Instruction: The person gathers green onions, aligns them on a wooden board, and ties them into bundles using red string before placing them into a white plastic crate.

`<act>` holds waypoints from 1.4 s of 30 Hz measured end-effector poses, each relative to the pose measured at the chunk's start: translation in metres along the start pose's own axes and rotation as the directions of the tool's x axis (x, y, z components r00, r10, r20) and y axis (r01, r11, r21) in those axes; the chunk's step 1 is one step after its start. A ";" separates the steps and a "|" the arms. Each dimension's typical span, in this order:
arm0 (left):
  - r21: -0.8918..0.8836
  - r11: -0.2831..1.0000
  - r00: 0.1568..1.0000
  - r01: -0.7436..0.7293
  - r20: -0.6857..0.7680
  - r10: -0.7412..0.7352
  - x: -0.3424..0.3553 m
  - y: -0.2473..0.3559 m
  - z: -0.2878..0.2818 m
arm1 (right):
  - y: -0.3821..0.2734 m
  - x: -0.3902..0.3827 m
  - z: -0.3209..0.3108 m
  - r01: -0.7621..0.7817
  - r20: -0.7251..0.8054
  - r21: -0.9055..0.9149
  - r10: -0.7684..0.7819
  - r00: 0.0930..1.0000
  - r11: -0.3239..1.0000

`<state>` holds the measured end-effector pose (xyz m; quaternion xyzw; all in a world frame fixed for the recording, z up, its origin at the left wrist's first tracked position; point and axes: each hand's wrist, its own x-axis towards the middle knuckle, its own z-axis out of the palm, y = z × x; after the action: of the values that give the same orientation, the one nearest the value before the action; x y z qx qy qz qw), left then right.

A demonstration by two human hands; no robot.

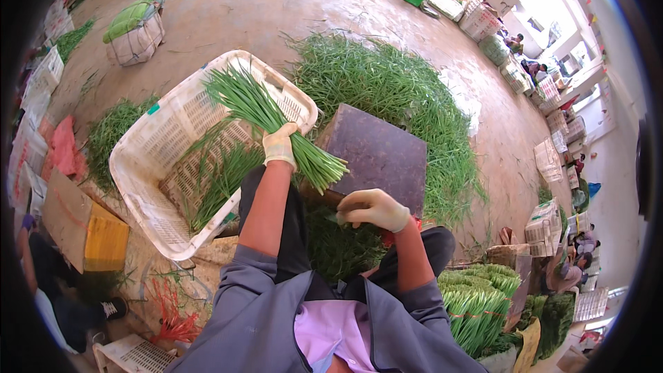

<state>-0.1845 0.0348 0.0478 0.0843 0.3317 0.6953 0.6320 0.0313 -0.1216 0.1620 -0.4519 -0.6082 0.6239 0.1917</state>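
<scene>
My left hand (pixel 280 146), in a pale glove, is closed round a bunch of chives (pixel 255 100). The leafy ends fan out over a white plastic crate (pixel 131 159), and the cut ends point toward a dark, square-topped block (pixel 380 148). More loose chives (pixel 235 173) lie inside the crate. Also gloved, my right hand (pixel 376 208) is just in front of the block's near edge. Its fingers are curled; whatever they may hold is hidden. Below it, dark green leaves (pixel 338 242) lie between my knees.
A large heap of loose greens (pixel 394 76) surrounds the block's far and right sides. Tied bundles (pixel 480 300) stand at my right. Red ties (pixel 173 314) and a cardboard box (pixel 76 224) are at left, near another person's leg (pixel 69 297). Other people and crates line the right wall.
</scene>
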 end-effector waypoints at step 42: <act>-0.082 0.995 0.995 0.052 -0.076 -0.059 0.023 -0.013 -0.013 | 0.076 0.008 0.010 0.118 -0.542 -0.609 -0.520 0.660 0.784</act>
<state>-0.1850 0.0508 0.0231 0.0224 0.3303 0.6929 0.6405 0.0430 -0.1359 0.0868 -0.5636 -0.7108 0.1748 0.3828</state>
